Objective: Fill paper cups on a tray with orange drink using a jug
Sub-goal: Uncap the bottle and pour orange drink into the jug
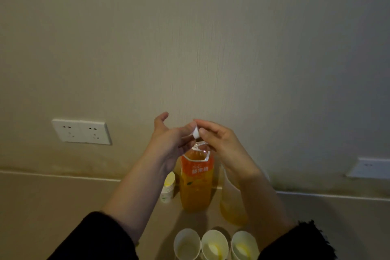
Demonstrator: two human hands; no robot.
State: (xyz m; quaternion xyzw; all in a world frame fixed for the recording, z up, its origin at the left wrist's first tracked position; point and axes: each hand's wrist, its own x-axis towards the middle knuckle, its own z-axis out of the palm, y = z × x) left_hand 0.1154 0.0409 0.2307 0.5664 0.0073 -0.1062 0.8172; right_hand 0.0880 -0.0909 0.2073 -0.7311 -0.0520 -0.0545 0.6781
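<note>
A plastic bottle [197, 183] of orange drink with an orange label stands on the counter near the wall. My right hand [221, 145] pinches its white cap [196, 133] between thumb and forefinger, just above the bottle's neck. My left hand [168, 143] has its fingers curled at the neck from the left, thumb raised. A clear jug [231, 207] holding some orange drink stands right of the bottle, partly hidden by my right forearm. Three paper cups [214, 244] stand in a row at the bottom edge, each with a little liquid in it.
A stack of paper cups [168, 186] stands left of the bottle by the wall. A double wall socket [81, 132] is at the left, another socket [369, 168] at the far right. The beige counter [52, 207] runs along the wall.
</note>
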